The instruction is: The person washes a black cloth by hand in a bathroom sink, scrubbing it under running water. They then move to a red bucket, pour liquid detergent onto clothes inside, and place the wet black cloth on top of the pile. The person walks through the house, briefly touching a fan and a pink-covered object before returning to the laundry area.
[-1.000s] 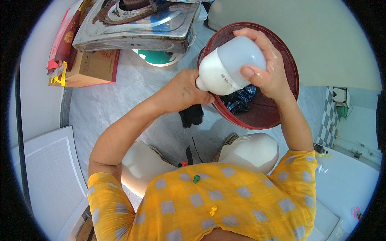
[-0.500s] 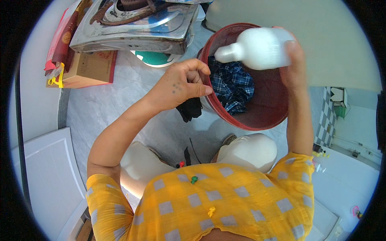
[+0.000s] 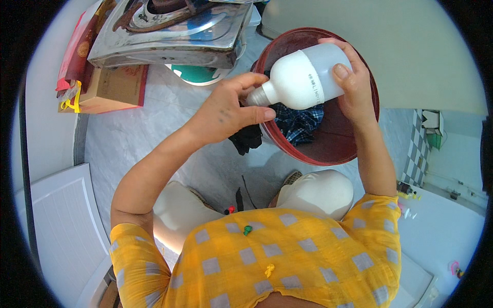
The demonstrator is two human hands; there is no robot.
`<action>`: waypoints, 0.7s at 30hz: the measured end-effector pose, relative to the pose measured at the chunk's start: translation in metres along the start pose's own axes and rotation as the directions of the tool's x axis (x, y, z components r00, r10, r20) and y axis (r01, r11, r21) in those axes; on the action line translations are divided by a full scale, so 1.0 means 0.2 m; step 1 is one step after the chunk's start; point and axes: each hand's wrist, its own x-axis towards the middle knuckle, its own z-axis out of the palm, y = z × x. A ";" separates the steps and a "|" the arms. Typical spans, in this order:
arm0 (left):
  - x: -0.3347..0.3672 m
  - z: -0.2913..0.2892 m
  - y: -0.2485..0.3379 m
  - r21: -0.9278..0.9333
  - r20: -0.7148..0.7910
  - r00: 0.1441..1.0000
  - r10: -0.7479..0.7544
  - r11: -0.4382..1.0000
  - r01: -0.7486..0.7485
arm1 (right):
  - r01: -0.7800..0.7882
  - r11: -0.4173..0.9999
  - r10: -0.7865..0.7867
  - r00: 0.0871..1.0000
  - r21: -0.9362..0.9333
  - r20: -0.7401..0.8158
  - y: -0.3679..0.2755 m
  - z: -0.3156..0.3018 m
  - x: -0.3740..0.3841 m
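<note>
A large white light bulb point(image 3: 295, 79) lies slanted over the mouth of a red bucket point(image 3: 341, 141), its metal screw base toward the left. My right hand point(image 3: 354, 90) is closed around the frosted end, thumb on top. At the other end, the fingers and thumb of my left hand point(image 3: 223, 110) come round the screw base, beside the bucket's left rim. Dark blue plaid cloth point(image 3: 298, 126) lies inside the bucket, partly covered by the bulb. Black cloth point(image 3: 247, 139) shows below my left hand; what holds it up is hidden.
A metal gas stove point(image 3: 169, 43) stands at the far left, with a cardboard box point(image 3: 115, 87) beside it and a green-and-white round item point(image 3: 197, 74) under its edge. A pale panel point(image 3: 411, 61) borders the bucket's far right. A white panel point(image 3: 67, 226) leans at the left.
My right hand has brought the bulb left and slightly down, so its screw base now sits between my left fingers and thumb. Earlier, my left hand was at the bucket rim.
</note>
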 end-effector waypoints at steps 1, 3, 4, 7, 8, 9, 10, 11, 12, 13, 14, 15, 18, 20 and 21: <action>0.00 0.00 0.01 0.057 0.023 1.000 -0.015 0.998 0.014 | 0.000 1.000 0.000 1.000 -0.021 0.008 -0.02 0.01 -0.01; -0.01 -0.01 0.05 0.170 0.067 0.997 -0.049 0.985 0.037 | 0.093 0.988 -0.088 0.995 -0.127 0.046 -0.05 0.03 -0.01; -0.01 0.00 0.04 0.181 0.038 0.997 -0.070 0.981 0.062 | 0.148 0.972 -0.136 0.988 -0.182 0.073 -0.06 0.05 -0.02; -0.02 0.01 0.03 0.272 -0.054 0.993 -0.100 0.956 0.111 | 0.332 0.873 -0.296 0.943 -0.358 0.155 -0.10 0.09 -0.03; -0.02 0.02 0.04 0.345 -0.085 0.993 -0.086 0.932 0.111 | 0.379 0.843 -0.337 0.925 -0.382 0.173 -0.10 0.11 -0.03; -0.02 0.03 0.05 0.420 -0.116 0.991 -0.069 0.901 0.112 | 0.427 0.810 -0.382 0.904 -0.403 0.192 -0.11 0.11 -0.03; -0.02 0.03 0.04 0.456 -0.115 0.991 -0.073 0.882 0.118 | 0.442 0.804 -0.396 0.897 -0.399 0.196 -0.10 0.12 -0.04; -0.02 0.03 0.03 0.490 -0.113 0.991 -0.077 0.863 0.124 | 0.465 0.782 -0.417 0.885 -0.415 0.206 -0.10 0.12 -0.04; -0.02 0.02 0.01 0.523 -0.112 0.990 -0.080 0.843 0.127 | 0.488 0.758 -0.437 0.872 -0.432 0.218 -0.10 0.13 -0.04; -0.02 0.03 -0.01 0.519 -0.125 0.992 -0.022 0.851 0.085 | 0.510 0.734 -0.457 0.859 -0.448 0.230 -0.10 0.13 -0.04; -0.02 0.03 -0.04 0.515 -0.139 0.990 0.035 0.856 0.042 | 0.512 0.727 -0.456 0.858 -0.457 0.235 -0.10 0.13 -0.04; -0.01 0.03 -0.05 0.512 -0.152 0.984 0.092 0.859 -0.001 | 0.513 0.721 -0.454 0.858 -0.466 0.240 -0.10 0.13 -0.04; -0.01 0.03 -0.05 0.468 -0.124 0.991 0.055 0.884 0.010 | 0.538 0.694 -0.477 0.841 -0.478 0.255 -0.09 0.12 -0.03; -0.01 0.03 -0.03 0.430 -0.078 0.996 0.051 0.903 -0.013 | 0.554 0.686 -0.491 0.831 -0.472 0.262 -0.09 0.12 -0.03; -0.01 0.03 -0.02 0.411 -0.056 0.997 0.051 0.911 -0.023 | 0.558 0.688 -0.494 0.828 -0.464 0.265 -0.09 0.12 -0.03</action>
